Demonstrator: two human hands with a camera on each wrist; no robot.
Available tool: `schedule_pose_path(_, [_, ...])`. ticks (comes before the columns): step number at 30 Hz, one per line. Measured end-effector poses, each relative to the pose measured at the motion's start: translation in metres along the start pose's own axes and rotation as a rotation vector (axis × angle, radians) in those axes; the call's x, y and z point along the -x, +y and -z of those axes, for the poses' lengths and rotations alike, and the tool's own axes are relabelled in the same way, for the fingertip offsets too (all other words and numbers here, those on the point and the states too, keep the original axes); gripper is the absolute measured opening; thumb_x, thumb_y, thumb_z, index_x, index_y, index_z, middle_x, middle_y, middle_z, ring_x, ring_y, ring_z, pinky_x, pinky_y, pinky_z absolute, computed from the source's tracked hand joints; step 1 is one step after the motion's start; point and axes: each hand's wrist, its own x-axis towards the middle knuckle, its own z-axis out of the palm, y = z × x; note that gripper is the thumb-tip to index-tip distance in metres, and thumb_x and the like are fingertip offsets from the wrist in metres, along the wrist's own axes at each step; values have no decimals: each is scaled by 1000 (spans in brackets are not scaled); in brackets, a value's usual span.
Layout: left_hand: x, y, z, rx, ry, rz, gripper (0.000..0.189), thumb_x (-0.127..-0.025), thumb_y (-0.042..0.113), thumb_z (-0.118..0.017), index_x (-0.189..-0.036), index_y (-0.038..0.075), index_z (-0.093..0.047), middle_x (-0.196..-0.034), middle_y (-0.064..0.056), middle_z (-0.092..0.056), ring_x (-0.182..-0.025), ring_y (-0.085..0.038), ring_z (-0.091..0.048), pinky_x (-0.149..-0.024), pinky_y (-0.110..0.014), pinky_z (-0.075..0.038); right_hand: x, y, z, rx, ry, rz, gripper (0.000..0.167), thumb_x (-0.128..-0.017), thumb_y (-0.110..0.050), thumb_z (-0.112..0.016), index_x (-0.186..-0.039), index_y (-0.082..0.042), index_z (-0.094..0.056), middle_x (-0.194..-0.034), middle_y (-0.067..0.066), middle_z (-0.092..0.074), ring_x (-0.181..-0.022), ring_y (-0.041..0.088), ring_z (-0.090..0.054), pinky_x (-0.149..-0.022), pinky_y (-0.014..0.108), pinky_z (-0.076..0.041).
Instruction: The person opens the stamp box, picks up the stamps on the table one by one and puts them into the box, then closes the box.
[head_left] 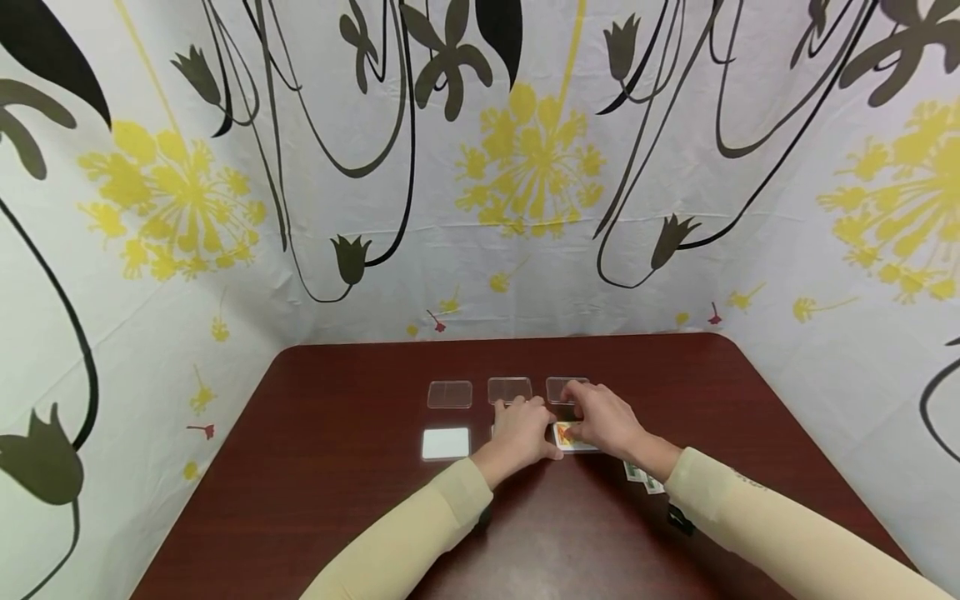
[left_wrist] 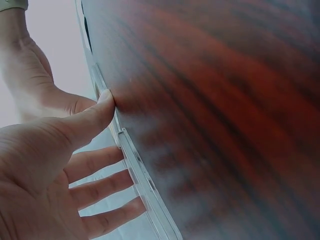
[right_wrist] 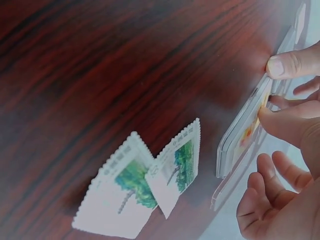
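In the head view a shallow plastic case (head_left: 587,447) lies on the table with an orange-yellow stamp (head_left: 562,433) in it. My left hand (head_left: 519,435) is at the case's left end, thumb at the near edge and index finger towards the far side, steadying it. The other left fingers lie straight over a second case (left_wrist: 147,190). My right hand (head_left: 609,423) is above the first case; its thumb touches the stamp, while its fingers bend loosely beyond the case, apart from it. Both hands hide parts of the cases.
A white-filled case (head_left: 446,444) lies on the left. Behind stand three clear lids in a row: left (head_left: 450,394), middle (head_left: 510,390), right (head_left: 558,387). Two loose green tree stamps (right_wrist: 132,192) overlap near my right forearm, beside a small black object (head_left: 679,520). Patterned cloth surrounds the table (head_left: 337,467).
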Motion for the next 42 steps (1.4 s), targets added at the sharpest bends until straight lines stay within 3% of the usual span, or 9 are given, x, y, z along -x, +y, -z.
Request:
schedule_pose_path(13, [2, -2, -2, -13, 2, 0, 57, -74, 65, -81, -121, 33, -74, -115, 7, -63, -112, -24, -57, -100, -63, -39, 1, -9, 18, -65, -1, 19, 36, -79, -13, -86, -110, -14, -69, -82, -3, -61, -70, 13, -53, -57, 33, -44])
schedule_pose_path(22, [6, -6, 2, 11, -9, 9, 62, -74, 60, -83, -125, 28, -71, -115, 5, -65, -111, -23, -59, -100, -63, -39, 8, -17, 43, -22, -10, 75, 32, -81, -16, -84, -110, -20, -70, -93, -6, -69, -88, 17, -62, -71, 38, -50])
schedule_pose_path(35, [20, -17, 11, 59, -17, 11, 66, -73, 51, -88, -130, 24, -68, -132, -1, -63, -120, -20, -60, -102, -68, -34, 36, -8, 71, 35, -14, 72, 38, -80, -16, -85, -114, -20, -70, -91, -8, -68, -91, 21, -59, -73, 39, -48])
schedule_pose_path(42, [26, -29, 13, 69, -4, 30, 66, -71, 50, -89, -127, 21, -70, -125, 0, -66, -113, -22, -63, -101, -68, -35, 58, 7, 79, 53, -56, 60, 35, -82, -17, -83, -115, -20, -71, -99, -12, -66, -95, 18, -60, -76, 40, -50])
